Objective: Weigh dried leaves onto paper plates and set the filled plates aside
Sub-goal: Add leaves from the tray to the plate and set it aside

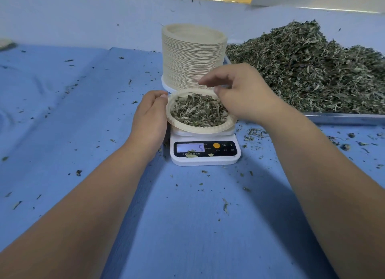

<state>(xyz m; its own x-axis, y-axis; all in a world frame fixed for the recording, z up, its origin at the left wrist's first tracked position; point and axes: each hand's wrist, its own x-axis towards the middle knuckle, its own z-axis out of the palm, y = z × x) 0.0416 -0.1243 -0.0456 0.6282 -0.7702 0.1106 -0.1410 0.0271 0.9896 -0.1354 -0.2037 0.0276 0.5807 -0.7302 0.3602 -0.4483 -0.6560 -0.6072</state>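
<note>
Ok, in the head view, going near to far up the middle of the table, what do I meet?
Scale display → filled paper plate → stack of empty plates.

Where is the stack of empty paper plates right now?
In the head view, the stack of plates stands centre, just behind the scale, with the pile of dried leaves to its right.
</note>
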